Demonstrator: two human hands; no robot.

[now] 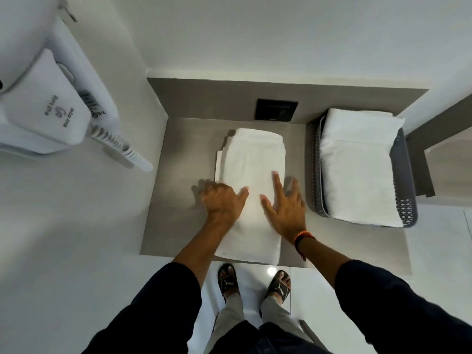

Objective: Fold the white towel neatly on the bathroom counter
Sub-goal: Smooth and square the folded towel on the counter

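A white towel lies on the grey bathroom counter, folded into a long narrow strip running from the front edge toward the wall. Its far left corner shows several stacked layers. My left hand rests at the strip's left edge, thumb on the cloth, fingers curled down over the side. My right hand lies flat on the right part of the towel with fingers spread, index finger pointing away from me. Neither hand lifts the cloth.
A dark grey perforated basket with folded white towels stands at the counter's right. A black wall plate sits behind the towel. A wall-hung hair dryer with coiled cord juts out on the left. My sandalled feet show below.
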